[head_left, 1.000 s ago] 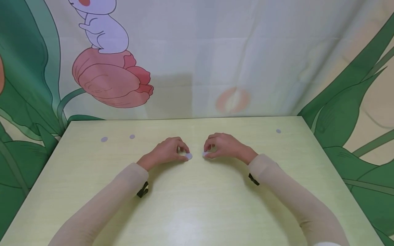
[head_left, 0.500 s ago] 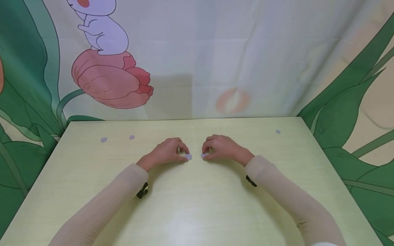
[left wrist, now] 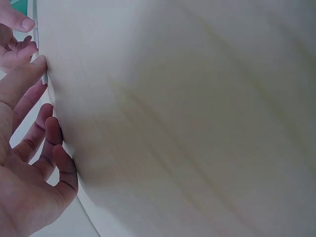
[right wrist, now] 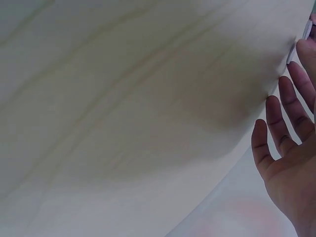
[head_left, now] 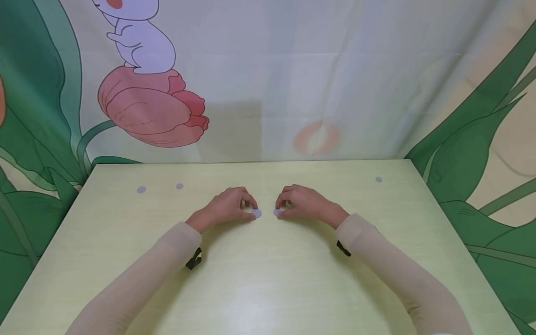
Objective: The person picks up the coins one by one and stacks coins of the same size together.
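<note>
Near the middle of the table, my left hand (head_left: 226, 205) pinches a small pale round disc (head_left: 257, 213) between thumb and index finger. Facing it, my right hand (head_left: 307, 202) pinches a similar disc (head_left: 276, 212) by its outer side. A narrow gap separates the two discs, both low at the table surface. In the left wrist view the thumb and fingers of my left hand (left wrist: 29, 182) show at the left edge, the disc seen edge-on as a thin sliver. The right wrist view has my right hand (right wrist: 294, 168) with its other fingers loosely bent near the tabletop.
Two more pale discs, one at the far left (head_left: 141, 190) and one beside it (head_left: 179, 186), lie on the table (head_left: 268, 279). Another disc (head_left: 378, 179) lies at the far right. Behind the table hangs a printed curtain (head_left: 234, 70).
My right hand has shifted very slightly left and nearer with its disc between one second and half a second ago. The left hand stays put, and both keep their pinch.
</note>
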A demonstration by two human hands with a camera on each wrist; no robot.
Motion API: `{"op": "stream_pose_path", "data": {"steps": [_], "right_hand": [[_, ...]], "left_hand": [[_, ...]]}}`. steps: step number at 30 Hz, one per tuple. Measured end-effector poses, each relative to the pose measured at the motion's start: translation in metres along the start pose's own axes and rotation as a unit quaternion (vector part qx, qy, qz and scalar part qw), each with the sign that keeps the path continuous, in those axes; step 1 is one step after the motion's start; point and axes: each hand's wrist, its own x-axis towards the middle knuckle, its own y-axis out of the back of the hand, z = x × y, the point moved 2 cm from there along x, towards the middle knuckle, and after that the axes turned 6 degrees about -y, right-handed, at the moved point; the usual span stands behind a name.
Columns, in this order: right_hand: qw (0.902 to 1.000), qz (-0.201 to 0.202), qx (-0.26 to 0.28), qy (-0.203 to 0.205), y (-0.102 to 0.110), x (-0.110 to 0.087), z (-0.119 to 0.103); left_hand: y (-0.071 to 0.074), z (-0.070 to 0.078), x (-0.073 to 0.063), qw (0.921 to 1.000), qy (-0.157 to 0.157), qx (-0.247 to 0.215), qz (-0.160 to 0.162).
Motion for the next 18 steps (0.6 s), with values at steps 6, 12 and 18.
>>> {"op": "stream_pose_path", "data": {"steps": [6, 12, 18], "right_hand": [[0.9999, 0.013, 0.007, -0.005, -0.0028, -0.0022, 0.0005], [0.9994, 0.034, 0.005, -0.004, -0.0045, -0.002, 0.0002], [0.9993, 0.036, -0.001, -0.012, -0.0055, -0.002, 0.0003]], "left_hand": [[0.0005, 0.0, -0.0006, 1.0, 0.005, -0.002, -0.001], [0.0, -0.0008, 0.0002, 0.9999, 0.012, -0.007, -0.003], [-0.001, -0.0001, 0.0001, 0.9999, 0.014, -0.001, -0.008]]}}
